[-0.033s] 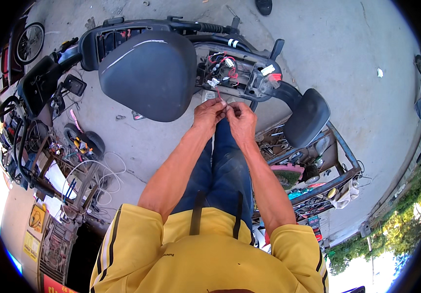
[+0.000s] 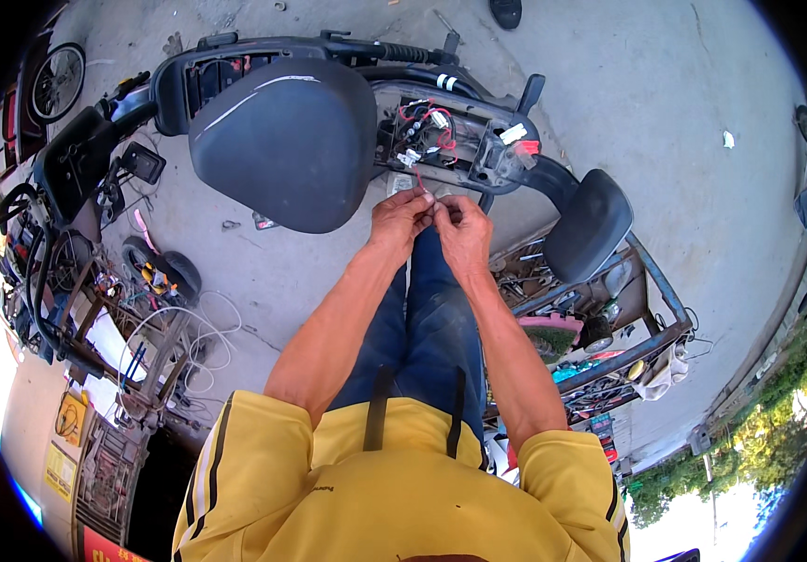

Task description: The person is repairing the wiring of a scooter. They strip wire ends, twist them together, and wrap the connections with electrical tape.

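Note:
My left hand [image 2: 401,217] is closed in a pinch on a thin red wire [image 2: 418,175] that comes down from an electric scooter's open frame. My right hand [image 2: 462,229] is also pinched closed, its fingertips meeting the left ones; the small thing between them is hidden. Just beyond both hands lies a bundle of red and black wires [image 2: 445,131] with white connectors [image 2: 410,157], loose in the frame. To its left the scooter's wide black seat [image 2: 286,145] covers the middle of the body. On the right sits a smaller black rear seat [image 2: 592,227].
A metal-framed cart [image 2: 651,272] full of tools and parts stands near my right arm. At left are the scooter's handlebar [image 2: 24,211], a loose tyre [image 2: 178,273], a coiled pale cable [image 2: 221,332] and a cluttered rack. Concrete floor [image 2: 694,112] surrounds the scooter.

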`<move>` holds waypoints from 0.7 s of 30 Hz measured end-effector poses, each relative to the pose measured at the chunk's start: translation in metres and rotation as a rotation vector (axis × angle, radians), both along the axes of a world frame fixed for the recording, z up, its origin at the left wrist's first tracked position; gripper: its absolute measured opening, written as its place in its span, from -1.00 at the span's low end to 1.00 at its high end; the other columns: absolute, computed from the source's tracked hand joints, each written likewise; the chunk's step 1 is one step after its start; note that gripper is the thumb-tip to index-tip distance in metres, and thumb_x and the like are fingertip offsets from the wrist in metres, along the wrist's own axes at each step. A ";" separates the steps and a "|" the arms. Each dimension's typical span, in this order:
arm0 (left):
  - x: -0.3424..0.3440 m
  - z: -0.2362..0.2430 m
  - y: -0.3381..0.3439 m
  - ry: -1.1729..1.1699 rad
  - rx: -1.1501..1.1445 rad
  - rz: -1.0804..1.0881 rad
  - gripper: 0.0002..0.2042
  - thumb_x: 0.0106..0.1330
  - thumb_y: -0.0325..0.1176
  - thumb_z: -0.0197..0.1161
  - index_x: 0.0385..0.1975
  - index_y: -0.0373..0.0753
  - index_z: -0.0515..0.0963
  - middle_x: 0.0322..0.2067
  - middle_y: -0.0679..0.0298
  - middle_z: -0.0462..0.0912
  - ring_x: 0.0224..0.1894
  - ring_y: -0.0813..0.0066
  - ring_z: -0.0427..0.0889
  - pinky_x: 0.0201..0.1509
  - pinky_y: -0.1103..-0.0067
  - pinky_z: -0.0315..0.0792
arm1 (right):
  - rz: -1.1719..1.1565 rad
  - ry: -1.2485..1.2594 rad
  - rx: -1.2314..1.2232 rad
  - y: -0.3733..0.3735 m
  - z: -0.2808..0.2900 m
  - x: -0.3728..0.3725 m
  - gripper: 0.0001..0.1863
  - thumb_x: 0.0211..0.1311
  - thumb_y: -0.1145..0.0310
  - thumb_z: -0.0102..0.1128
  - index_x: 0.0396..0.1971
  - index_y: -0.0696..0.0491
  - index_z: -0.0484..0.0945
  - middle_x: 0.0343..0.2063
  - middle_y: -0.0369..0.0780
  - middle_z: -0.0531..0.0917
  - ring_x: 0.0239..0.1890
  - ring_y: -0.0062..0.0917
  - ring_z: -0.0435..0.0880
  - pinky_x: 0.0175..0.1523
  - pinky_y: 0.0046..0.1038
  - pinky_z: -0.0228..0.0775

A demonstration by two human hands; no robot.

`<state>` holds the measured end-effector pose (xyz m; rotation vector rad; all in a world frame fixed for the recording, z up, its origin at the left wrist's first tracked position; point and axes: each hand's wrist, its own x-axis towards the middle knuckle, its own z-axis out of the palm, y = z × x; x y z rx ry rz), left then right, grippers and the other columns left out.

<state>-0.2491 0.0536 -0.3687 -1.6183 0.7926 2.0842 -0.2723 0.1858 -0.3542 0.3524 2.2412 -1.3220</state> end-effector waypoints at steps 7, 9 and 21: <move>-0.006 0.002 -0.007 -0.040 0.190 0.090 -0.89 0.48 -0.38 0.34 -0.12 -0.25 0.63 -0.19 0.24 0.73 -0.11 0.40 0.73 0.01 0.47 0.64 | -0.205 -0.066 -0.132 0.005 -0.012 0.008 -0.86 0.32 0.45 0.39 -0.23 0.22 0.73 -0.41 -0.15 0.77 -0.43 -0.56 0.75 -0.26 -0.46 0.59; -0.007 -0.001 -0.010 -0.029 0.202 0.110 -0.88 0.49 -0.36 0.34 -0.13 -0.25 0.63 -0.20 0.23 0.73 -0.12 0.39 0.72 0.02 0.44 0.65 | -0.197 -0.074 -0.120 0.008 -0.013 0.007 -0.86 0.33 0.46 0.39 -0.21 0.22 0.73 -0.41 -0.18 0.78 -0.44 -0.61 0.72 -0.27 -0.49 0.58; -0.010 -0.003 -0.005 0.016 0.117 -0.003 -0.87 0.50 -0.35 0.35 -0.15 -0.29 0.64 -0.23 0.23 0.72 -0.16 0.41 0.71 0.00 0.43 0.67 | -0.217 -0.104 -0.197 0.008 -0.007 0.001 -0.86 0.34 0.46 0.38 -0.21 0.22 0.73 -0.39 -0.20 0.77 -0.41 -0.62 0.71 -0.25 -0.50 0.58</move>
